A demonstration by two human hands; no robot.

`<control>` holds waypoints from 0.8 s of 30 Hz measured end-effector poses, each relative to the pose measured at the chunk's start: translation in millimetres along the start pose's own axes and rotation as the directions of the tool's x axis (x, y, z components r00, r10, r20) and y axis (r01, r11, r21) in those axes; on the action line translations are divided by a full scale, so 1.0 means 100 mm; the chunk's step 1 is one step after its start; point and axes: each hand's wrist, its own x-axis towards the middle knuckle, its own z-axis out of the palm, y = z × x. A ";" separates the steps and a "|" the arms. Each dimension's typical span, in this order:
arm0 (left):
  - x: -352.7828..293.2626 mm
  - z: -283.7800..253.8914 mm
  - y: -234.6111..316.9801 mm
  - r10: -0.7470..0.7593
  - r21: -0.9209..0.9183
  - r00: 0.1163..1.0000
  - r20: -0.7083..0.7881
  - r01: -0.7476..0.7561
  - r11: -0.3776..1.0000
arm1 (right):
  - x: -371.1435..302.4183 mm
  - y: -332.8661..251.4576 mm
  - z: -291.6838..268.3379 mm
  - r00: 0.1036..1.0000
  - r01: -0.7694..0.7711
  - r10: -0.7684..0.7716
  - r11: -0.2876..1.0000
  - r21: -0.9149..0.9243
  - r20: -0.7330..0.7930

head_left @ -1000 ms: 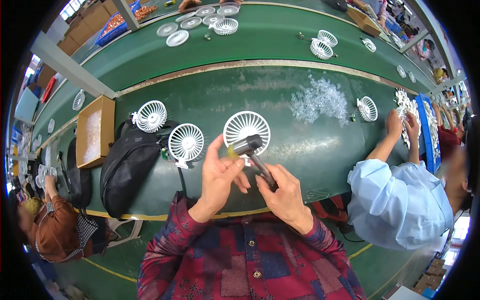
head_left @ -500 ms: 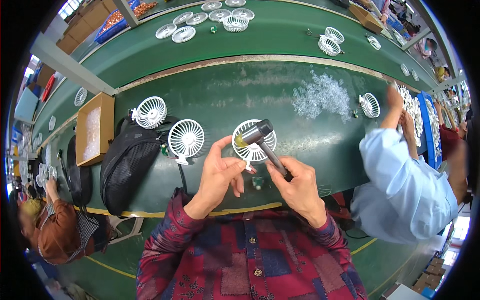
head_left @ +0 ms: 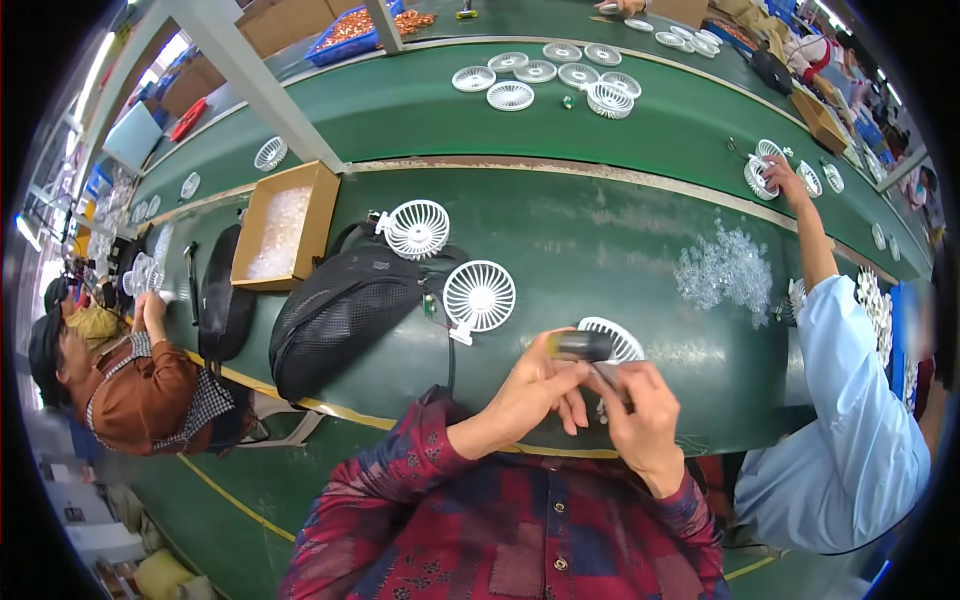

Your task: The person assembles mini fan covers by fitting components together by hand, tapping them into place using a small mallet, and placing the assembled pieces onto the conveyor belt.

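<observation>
My right hand [head_left: 645, 412] is closed round the handle of a hammer, whose dark, motion-blurred head [head_left: 582, 347] is level with my left fingertips. My left hand [head_left: 530, 396] is pinched at the near side of a white round fan housing [head_left: 624, 342]. The hands and hammer cover most of that housing, including its small neck. To the left, a second white fan housing [head_left: 480, 296] lies on the green table with a small green circuit board [head_left: 430, 305] beside it. Farther back, another fan housing [head_left: 416, 229] rests by a black mesh bag [head_left: 345, 318].
A cardboard box [head_left: 322, 205] of clear small parts stands left. A pile of clear plastic pieces [head_left: 725, 265] lies right. Behind runs a green conveyor belt [head_left: 420, 125] with white grilles [head_left: 510, 96]. At right, a co-worker's blue sleeve [head_left: 840, 350] reaches across; another person [head_left: 150, 395] sits left.
The view has swung left. The hammer head has come down from in front of the fan housing toward my left fingertips. The co-worker at right now reaches to fan parts on the belt.
</observation>
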 end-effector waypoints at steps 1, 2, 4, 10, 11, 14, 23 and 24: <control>-0.06 0.05 0.08 0.068 0.098 0.998 0.011 -0.069 0.993 | 0.02 0.03 -0.07 0.996 -0.082 0.084 0.994 0.071 -0.020; -0.08 0.04 0.07 0.072 0.095 0.997 0.010 -0.072 0.993 | 0.04 0.02 -0.13 0.985 -0.163 0.169 0.976 0.143 -0.034; -0.15 0.00 -0.02 0.319 0.489 0.948 0.023 -0.288 0.823 | 0.10 0.00 -0.22 0.828 -0.528 0.556 0.729 0.436 0.072; 0.01 0.01 -0.12 0.555 0.781 0.595 0.581 -0.600 -0.174 | 0.24 0.49 -0.09 0.723 -0.668 0.659 0.590 0.453 0.208; 0.03 0.00 -0.15 0.528 0.800 0.619 0.582 -0.554 -0.231 | 0.17 0.71 0.01 0.824 -0.551 0.557 0.746 0.373 0.104; 0.09 -0.10 -0.22 0.504 0.834 0.667 0.549 -0.475 -0.280 | 0.19 0.74 -0.04 0.799 -0.568 0.573 0.818 -0.084 0.180; 0.12 -0.08 -0.25 0.457 0.825 0.687 0.565 -0.457 -0.334 | -0.05 0.34 -0.48 0.908 -0.391 0.400 0.916 0.094 -0.122; 0.11 -0.08 -0.25 0.460 0.825 0.685 0.565 -0.453 -0.339 | -0.09 0.30 -0.49 0.910 -0.339 0.355 0.934 0.109 -0.213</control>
